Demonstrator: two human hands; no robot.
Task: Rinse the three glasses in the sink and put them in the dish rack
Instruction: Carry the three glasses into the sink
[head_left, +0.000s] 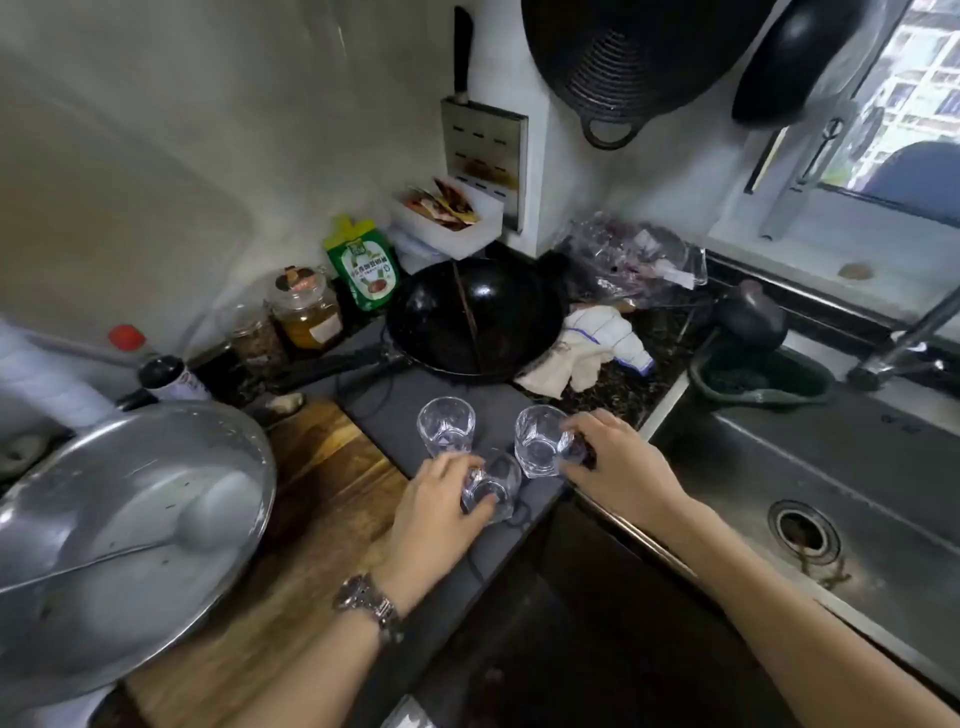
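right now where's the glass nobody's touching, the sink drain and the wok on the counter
untouched glass (445, 427): head view, point on its clear side wall below the rim
sink drain (803, 531): head view, point on the dark centre of the strainer
wok (498, 306): head view, point on its black inner surface

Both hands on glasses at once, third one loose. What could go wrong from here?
1. The left hand grips the near glass and the right hand the right glass; these stand close and may clink on lifting.
2. The far glass stands free just behind and could be knocked.
3. The near glass sits by the dark mat's front edge; a slip could drop it off.
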